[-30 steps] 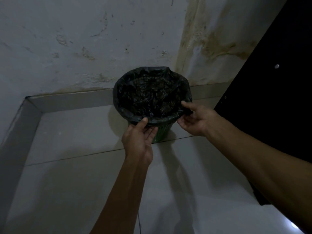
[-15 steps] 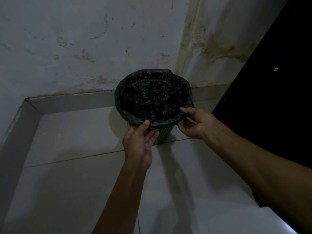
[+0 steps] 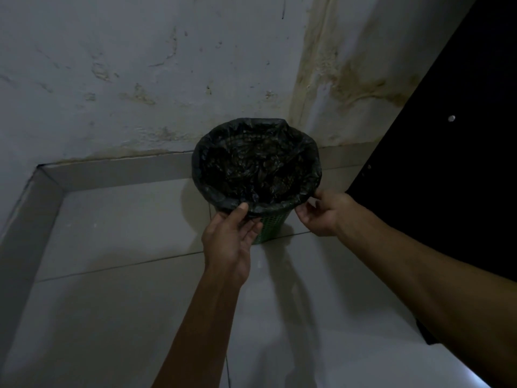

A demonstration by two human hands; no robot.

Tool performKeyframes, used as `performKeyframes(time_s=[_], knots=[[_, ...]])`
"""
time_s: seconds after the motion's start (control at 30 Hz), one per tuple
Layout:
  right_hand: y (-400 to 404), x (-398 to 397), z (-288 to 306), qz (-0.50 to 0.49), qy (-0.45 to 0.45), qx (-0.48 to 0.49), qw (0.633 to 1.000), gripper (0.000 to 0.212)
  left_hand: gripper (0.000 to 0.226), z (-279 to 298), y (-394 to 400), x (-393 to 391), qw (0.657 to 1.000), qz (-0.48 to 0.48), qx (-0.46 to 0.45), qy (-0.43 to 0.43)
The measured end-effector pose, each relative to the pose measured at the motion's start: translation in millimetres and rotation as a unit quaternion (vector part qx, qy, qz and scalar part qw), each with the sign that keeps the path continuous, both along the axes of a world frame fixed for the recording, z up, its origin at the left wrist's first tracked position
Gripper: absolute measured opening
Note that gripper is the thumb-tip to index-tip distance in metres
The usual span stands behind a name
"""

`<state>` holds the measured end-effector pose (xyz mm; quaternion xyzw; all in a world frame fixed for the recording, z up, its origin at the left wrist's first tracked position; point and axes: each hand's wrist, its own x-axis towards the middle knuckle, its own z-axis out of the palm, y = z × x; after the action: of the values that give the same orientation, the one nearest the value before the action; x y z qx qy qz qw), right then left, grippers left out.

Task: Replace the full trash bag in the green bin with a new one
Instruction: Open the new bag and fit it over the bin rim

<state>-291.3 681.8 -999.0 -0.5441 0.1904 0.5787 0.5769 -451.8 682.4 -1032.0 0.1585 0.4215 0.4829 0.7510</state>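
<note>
A green perforated bin [image 3: 272, 226] stands on the tiled floor against the wall. A black trash bag [image 3: 256, 166] lines it, folded over the rim, with dark crumpled rubbish inside. My left hand [image 3: 230, 236] pinches the bag's folded edge at the near rim, thumb on top and fingers underneath. My right hand [image 3: 321, 212] pinches the bag's edge at the near right rim. Most of the bin's wall is hidden by the bag and my hands.
A stained white wall [image 3: 167, 79] rises behind the bin, with a tiled skirting [image 3: 117, 172] along its foot. A large black panel [image 3: 461, 149] stands at the right, close to the bin. Pale floor tiles [image 3: 112, 275] spread to the left and front.
My right hand has slid lower and outward along the right rim, its fingers now under the bag's fold. My left hand keeps its pinch at the near rim. The bin stays put.
</note>
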Motion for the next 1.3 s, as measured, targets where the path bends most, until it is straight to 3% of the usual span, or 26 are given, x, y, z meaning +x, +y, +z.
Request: performKeyframes(time_s=[0.1, 0.27, 0.4, 0.5, 0.7, 0.87, 1.07, 1.3], knots=[[-1, -1, 2, -0.018, 0.001, -0.019, 1.0, 0.033, 0.014, -1, 0, 0, 1.0, -0.005, 0.001, 0.004], [0, -1, 10, -0.001, -0.07, -0.03, 0.997, 0.042, 0.016, 1, 0, -1, 1.0, -0.007, 0.004, 0.007], [-1, 10, 14, 0.01, -0.036, -0.021, 0.999, 0.053, 0.015, 2, 0, -1, 1.0, -0.009, 0.007, 0.011], [0, 13, 14, 0.056, -0.044, -0.057, 0.996, 0.038, 0.015, 2, -3, -1, 1.0, -0.018, 0.013, 0.011], [0, 12, 6, 0.026, -0.003, -0.105, 0.994, 0.041, 0.014, 1, -4, -1, 1.0, -0.022, 0.013, 0.015], [2, 18, 0, 0.039, -0.034, -0.119, 0.992, 0.039, 0.015, 2, -4, -2, 0.999, -0.028, 0.012, 0.021], [3, 18, 5, 0.036, -0.083, -0.039, 0.995, 0.047, 0.011, 2, 2, -5, 0.998, -0.038, 0.012, 0.045], [-3, 14, 2, 0.212, -0.112, 0.018, 0.971, 0.012, 0.005, 10, 33, -26, 0.995, -0.049, -0.053, 0.07]])
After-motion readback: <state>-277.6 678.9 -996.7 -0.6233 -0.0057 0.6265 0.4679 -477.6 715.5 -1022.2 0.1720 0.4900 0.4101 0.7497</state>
